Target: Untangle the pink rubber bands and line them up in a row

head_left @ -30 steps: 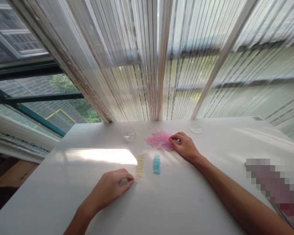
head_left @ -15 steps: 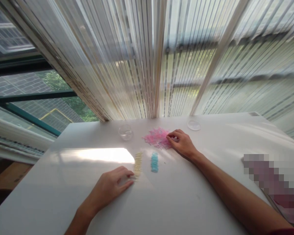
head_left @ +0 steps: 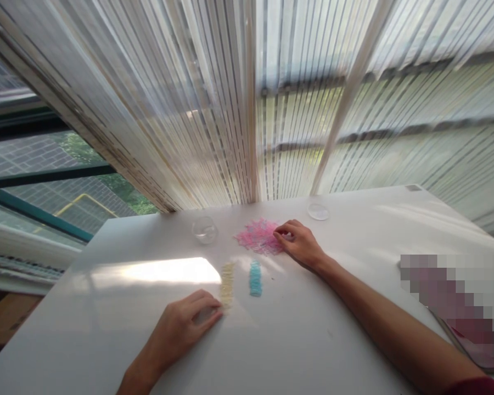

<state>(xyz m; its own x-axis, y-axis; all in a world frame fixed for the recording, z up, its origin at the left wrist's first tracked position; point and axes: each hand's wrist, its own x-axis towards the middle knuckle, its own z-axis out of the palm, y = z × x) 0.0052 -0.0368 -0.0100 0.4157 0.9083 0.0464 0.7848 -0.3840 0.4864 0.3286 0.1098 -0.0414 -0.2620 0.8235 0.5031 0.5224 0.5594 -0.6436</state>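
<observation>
Near the bottom end of a row of small pale yellow pieces, my left hand has its thumb and index fingertips close together. Whatever lies between them is too small to make out. My right hand pinches at the right edge of a loose pile of thin pink pieces; anything in that pinch is hidden. A shorter column of light blue pieces lies to the right of the yellow row. The pieces are small and narrow, and their exact kind cannot be told.
A clear round container stands left of the pink pile, and a clear round lid lies to its right. A flat, partly blurred-out object rests at the right of the white table. A striped curtain hangs behind.
The view has shifted slightly, moving the scene a little left and down. My left thumb and index finger have drawn closer together. My right hand stays pinched at the pink pile.
</observation>
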